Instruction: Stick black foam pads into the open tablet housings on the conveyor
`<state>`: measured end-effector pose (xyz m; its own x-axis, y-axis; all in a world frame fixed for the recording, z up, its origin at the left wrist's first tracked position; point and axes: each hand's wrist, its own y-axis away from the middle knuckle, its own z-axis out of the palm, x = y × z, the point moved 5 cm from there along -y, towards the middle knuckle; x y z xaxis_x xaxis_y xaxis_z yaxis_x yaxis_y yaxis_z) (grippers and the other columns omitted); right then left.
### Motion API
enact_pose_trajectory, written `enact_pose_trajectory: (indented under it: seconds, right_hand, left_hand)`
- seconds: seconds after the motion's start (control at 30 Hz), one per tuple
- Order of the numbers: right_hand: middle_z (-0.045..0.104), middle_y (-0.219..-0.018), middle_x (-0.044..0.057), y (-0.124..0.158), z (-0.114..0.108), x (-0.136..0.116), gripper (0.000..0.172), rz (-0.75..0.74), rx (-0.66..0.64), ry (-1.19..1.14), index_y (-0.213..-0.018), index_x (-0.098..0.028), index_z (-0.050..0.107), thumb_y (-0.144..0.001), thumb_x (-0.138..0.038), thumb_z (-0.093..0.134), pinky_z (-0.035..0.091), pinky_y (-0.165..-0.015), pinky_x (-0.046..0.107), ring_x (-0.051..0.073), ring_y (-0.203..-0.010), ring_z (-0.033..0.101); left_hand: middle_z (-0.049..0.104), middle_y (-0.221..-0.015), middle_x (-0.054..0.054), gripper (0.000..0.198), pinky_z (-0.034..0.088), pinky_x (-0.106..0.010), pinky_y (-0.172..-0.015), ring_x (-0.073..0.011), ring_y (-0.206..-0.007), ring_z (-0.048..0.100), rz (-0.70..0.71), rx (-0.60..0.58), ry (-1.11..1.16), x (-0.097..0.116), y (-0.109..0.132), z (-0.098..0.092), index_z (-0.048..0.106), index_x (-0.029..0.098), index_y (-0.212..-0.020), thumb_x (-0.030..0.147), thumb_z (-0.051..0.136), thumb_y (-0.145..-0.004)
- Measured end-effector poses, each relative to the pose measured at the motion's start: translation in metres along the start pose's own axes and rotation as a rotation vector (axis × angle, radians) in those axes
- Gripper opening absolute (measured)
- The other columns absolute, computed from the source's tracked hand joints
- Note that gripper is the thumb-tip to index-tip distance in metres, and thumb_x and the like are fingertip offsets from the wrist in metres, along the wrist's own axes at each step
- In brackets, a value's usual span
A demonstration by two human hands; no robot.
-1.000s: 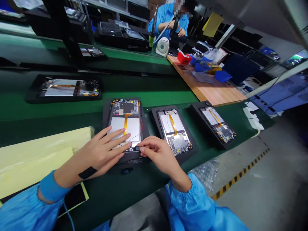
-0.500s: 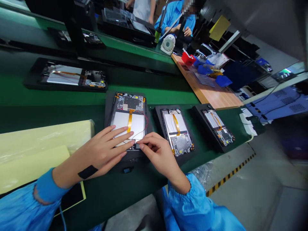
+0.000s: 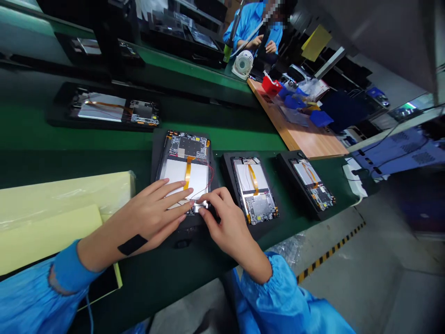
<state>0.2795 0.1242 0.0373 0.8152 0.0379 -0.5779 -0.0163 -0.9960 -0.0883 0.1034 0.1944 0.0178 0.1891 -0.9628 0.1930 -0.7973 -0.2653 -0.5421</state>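
An opened tablet (image 3: 190, 147) lies in a black foam holder (image 3: 159, 144), its circuit board at the far end and a silver battery (image 3: 171, 170) below. An orange ribbon cable (image 3: 188, 172) runs along the battery, with thin red wires (image 3: 211, 174) on the right. My left hand (image 3: 156, 211) rests flat, fingers spread over the tablet's lower part. At the lower right corner my right hand (image 3: 222, 215) is bent, thumb and index finger closed around a small silvery spot. What exactly these fingers grip cannot be made out.
Two more opened tablets (image 3: 260, 204) (image 3: 308, 178) stand in holders to the right. Another tablet (image 3: 104, 106) lies beyond, on the green line. Yellow sheets (image 3: 62, 199) under plastic are at left. Farther back are a fan (image 3: 242, 64), coloured bins (image 3: 271, 86) and a person in blue (image 3: 252, 28).
My right thumb and index finger have parted slightly at the tablet's corner. On the line beyond, the nearer tablet has shifted right and the farther one left. My left hand stays nearly still.
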Motion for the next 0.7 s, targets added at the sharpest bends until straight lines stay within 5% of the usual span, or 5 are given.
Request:
enact_pose_trajectory:
  seconds: [0.17,0.37,0.57,0.7]
  right_hand:
    - [0.067,-0.097,0.006,0.008,-0.024,-0.035,0.020,-0.200,0.218,-0.171,-0.110,-0.025,0.073,-0.103,-0.015,0.058,0.058,-0.077,0.034,0.021,-0.087,0.069]
    - [0.073,-0.098,0.007,-0.005,-0.011,-0.086,0.017,-0.440,-0.065,-0.317,-0.114,-0.024,0.078,-0.101,-0.020,0.066,0.060,-0.081,0.035,0.021,-0.091,0.071]
    - [0.071,-0.094,0.006,-0.006,0.006,-0.089,0.010,-0.409,0.011,-0.304,-0.096,-0.022,0.075,-0.099,-0.017,0.067,0.058,-0.081,0.035,0.020,-0.090,0.069]
    - [0.069,-0.093,0.006,0.001,0.007,-0.095,0.012,-0.411,0.041,-0.282,-0.095,-0.022,0.066,-0.101,-0.015,0.058,0.056,-0.080,0.034,0.020,-0.087,0.066]
  left_hand:
    - [0.071,-0.139,-0.013,0.036,0.046,-0.054,-0.117,-0.0322,-0.135,0.060,-0.025,-0.040,-0.007,0.003,-0.006,0.000,0.071,0.019,-0.130,0.014,0.052,-0.101]
    - [0.064,-0.150,-0.012,0.047,0.039,-0.051,-0.123,-0.0311,-0.141,0.055,-0.028,-0.143,0.034,0.003,-0.006,0.002,0.061,0.019,-0.145,0.029,0.055,-0.099]
    - [0.050,-0.165,-0.008,0.052,0.033,-0.052,-0.127,-0.0309,-0.153,0.043,-0.073,-0.157,0.096,0.004,0.007,0.006,0.057,0.026,-0.149,0.025,0.054,-0.097]
    - [0.055,-0.160,-0.009,0.051,0.036,-0.051,-0.125,-0.0302,-0.151,0.046,-0.099,-0.132,0.128,0.005,0.007,0.004,0.058,0.023,-0.147,0.021,0.052,-0.097]
